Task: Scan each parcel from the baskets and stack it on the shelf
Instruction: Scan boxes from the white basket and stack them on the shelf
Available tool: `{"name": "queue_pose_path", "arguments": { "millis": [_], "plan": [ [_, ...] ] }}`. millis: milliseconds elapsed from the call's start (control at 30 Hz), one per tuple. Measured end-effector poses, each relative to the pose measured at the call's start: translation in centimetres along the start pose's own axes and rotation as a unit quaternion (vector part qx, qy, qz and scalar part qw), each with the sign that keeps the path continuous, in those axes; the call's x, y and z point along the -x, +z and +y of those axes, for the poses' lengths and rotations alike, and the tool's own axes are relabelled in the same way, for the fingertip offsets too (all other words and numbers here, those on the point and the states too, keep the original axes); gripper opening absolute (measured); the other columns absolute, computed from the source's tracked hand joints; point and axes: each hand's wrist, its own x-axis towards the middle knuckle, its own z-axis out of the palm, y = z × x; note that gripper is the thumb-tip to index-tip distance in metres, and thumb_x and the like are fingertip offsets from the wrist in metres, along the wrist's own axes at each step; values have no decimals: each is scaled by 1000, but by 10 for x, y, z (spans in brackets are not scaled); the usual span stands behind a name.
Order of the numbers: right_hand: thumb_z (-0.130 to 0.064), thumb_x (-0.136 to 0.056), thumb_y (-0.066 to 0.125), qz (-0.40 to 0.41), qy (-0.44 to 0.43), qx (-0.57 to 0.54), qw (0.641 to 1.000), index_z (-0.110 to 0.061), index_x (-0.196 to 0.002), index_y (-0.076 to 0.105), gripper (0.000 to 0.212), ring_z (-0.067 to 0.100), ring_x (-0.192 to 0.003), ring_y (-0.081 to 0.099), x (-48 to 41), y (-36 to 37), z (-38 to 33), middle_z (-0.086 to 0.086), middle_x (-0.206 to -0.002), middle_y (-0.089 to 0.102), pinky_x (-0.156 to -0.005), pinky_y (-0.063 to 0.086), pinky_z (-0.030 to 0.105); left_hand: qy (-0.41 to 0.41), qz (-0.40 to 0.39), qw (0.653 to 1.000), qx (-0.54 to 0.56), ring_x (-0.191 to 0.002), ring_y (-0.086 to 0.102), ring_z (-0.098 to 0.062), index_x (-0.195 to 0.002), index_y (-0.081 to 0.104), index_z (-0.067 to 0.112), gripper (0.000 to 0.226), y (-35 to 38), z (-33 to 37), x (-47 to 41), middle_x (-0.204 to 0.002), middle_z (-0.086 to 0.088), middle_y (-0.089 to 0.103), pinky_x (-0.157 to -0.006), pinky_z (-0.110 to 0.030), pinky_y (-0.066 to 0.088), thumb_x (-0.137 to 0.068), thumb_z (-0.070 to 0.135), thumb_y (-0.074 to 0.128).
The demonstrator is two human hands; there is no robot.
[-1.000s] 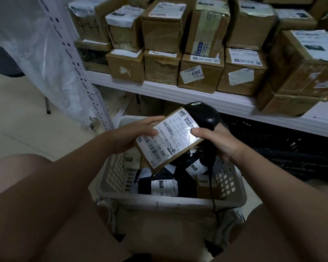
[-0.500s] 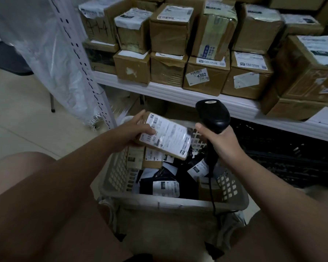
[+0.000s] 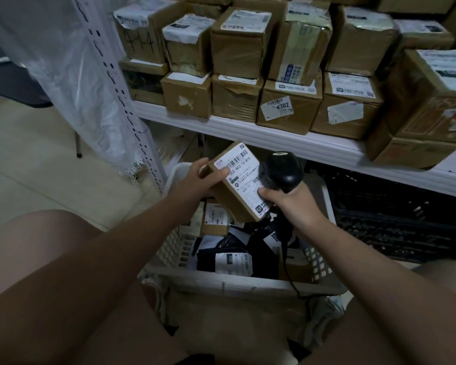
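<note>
Parcel (image 3: 238,189) has swung round since half a second ago: it lay flatter and clear of the scanner then, and now it stands tilted with its label right against the scanner (image 3: 283,171), the right thumb on it too.

Nearest, both bare forearms reach out over the knees. Below them sits the pale basket (image 3: 237,283), its slotted walls showing. Inside lie black mailing bags (image 3: 263,255) with white labels and a small brown box (image 3: 216,219) at the left. The scanner's cable (image 3: 287,267) drops down across the front rim.

Up over the basket, the left hand (image 3: 195,180) grips the parcel at its upper left corner, thumb laid on the label, the other fingers (image 3: 202,164) curled round the box edge. The right hand (image 3: 291,206) is wrapped round the scanner's handle, fingers closed on it, and the thumb tip touches the label's lower right part. The scanner's black head sits just beside the label's right edge.

Right of the basket, under the shelf, there's a black slotted crate (image 3: 395,217). Beyond, the white shelf (image 3: 287,143) carries brown cardboard boxes (image 3: 290,111) stacked two high, packed side by side, one marked 4302. At far left stands the shelf's perforated post (image 3: 121,96), with a clear plastic sheet (image 3: 63,61) hanging beside it.
</note>
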Motion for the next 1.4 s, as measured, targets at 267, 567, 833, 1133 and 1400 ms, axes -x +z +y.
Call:
{"name": "queue_pose_path", "arguments": {
  "millis": [267, 567, 833, 1133, 1400],
  "plan": [
    [-4, -85, 69, -38, -17, 42, 998, -15, -106, 66, 24, 11, -92, 70, -3, 10, 3, -1, -99, 73, -80, 56, 27, -26, -8, 1000, 15, -122, 53, -30, -146, 3, 47, 129, 0, -13, -8, -142, -5, 48, -95, -53, 47, -49, 37, 88],
    [-23, -82, 76, -62, -31, 114, 991, -17, -91, 68, 13, 7, -59, 62, 5, 4, -15, -4, -69, 66, -60, 49, 22, 41, 93, 993, -56, -106, 60, -25, -135, 28, 22, 80, -16, -15, -10, -119, -2, 53, -86, -52, 55, -75, 12, 79],
    [-18, -87, 71, -129, -42, 100, 986, -16, -94, 65, 9, 20, -47, 58, 21, 1, -16, 5, -56, 61, -51, 53, 32, 69, 77, 989, -105, -103, 63, -26, -126, 31, 22, 71, -21, -18, -11, -119, -10, 55, -83, -45, 58, -74, 11, 78],
    [-16, -87, 71, -98, -29, 77, 992, -10, -93, 67, 9, 23, -45, 57, 16, -7, -9, 8, -53, 60, -51, 52, 33, 78, 73, 987, -122, -102, 63, -27, -125, 32, 22, 70, -19, -19, -16, -114, -6, 55, -84, -45, 57, -74, 11, 79],
    [-15, -87, 70, -133, -45, 94, 986, -11, -93, 66, 9, 18, -46, 58, 15, -10, -9, 3, -54, 61, -51, 51, 31, 70, 78, 986, -127, -102, 63, -25, -130, 33, 20, 79, -15, -16, -13, -118, -5, 54, -83, -46, 58, -69, 20, 83]
  ]
}}
